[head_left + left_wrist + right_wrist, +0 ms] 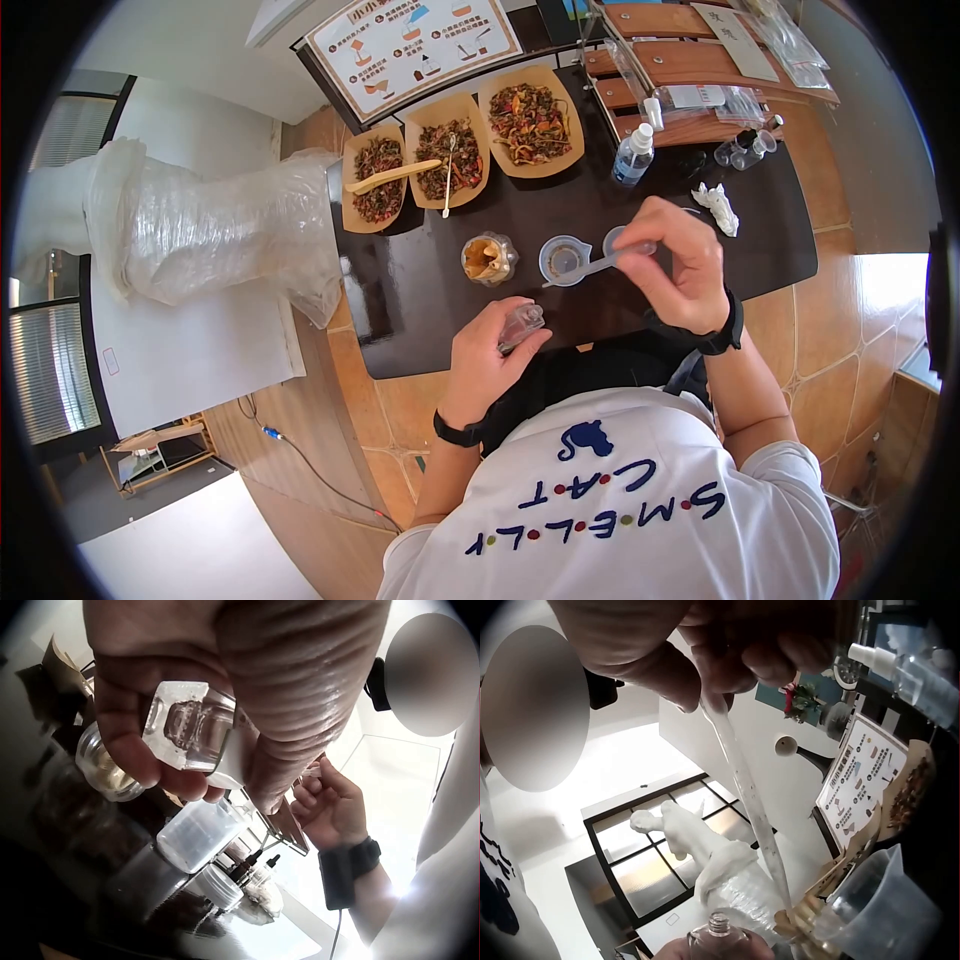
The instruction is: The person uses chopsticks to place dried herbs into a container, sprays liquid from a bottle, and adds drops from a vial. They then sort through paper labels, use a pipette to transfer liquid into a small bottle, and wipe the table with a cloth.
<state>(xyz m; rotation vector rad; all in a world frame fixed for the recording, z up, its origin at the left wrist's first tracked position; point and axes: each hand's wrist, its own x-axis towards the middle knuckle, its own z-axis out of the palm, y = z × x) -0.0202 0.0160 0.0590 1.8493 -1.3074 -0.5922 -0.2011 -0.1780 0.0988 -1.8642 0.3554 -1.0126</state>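
The left hand [485, 350] is at the near edge of the dark table [410, 320] and holds a small clear glass bottle [521, 326] between thumb and curled fingers. The right wrist view shows the bare threaded neck of this bottle. The right hand [685, 265], to the right and a little farther, pinches the upper part of a translucent plastic dropper [597, 266] between thumb and fingers. The dropper slants down to the left; its tip is near the bottle but apart from it.

Under the dropper stands a small measuring cup [544, 256] with some liquid inside, and a second cup [612, 240] is partly hidden by the right hand. To the left of the cups is a glass jar [511, 256] with light brown pieces. On the far side are three paper trays [350, 217] of dried plants, and farther right a spray bottle [632, 160] and a crumpled white tissue [717, 208].
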